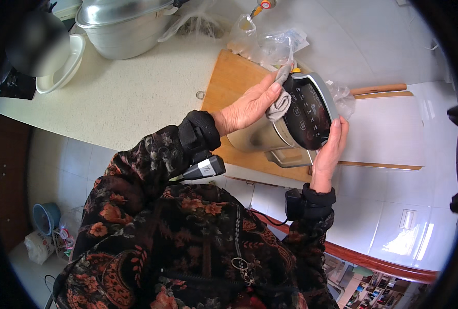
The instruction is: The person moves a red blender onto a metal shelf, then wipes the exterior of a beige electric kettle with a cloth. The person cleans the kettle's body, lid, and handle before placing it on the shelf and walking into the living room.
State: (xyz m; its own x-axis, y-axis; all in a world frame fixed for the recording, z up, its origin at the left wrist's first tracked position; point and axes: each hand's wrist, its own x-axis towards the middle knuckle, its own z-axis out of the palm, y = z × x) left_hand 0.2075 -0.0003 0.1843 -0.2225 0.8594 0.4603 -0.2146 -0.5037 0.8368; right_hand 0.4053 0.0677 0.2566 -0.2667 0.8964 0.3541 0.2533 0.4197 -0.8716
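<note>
A soy milk maker or similar jug-shaped kitchen appliance (258, 135), with a metallic body and a black control panel (308, 112) on its lid, is tilted over a wooden board (229, 85) on the counter. My left hand (248, 102) presses a folded grey cloth (279, 106) against the lid's edge beside the panel. At the lid's opposite edge, my right hand (331, 150) grips the grey rim near the clear-looking handle (290, 157). My palms and some fingers are hidden.
A large lidded aluminium pot (120, 38) and a white basin (76, 58) stand on the counter's far left. Plastic bags (267, 44) lie behind the board. A wooden rod (379, 89) is at the right. A small ring (200, 95) lies beside the board.
</note>
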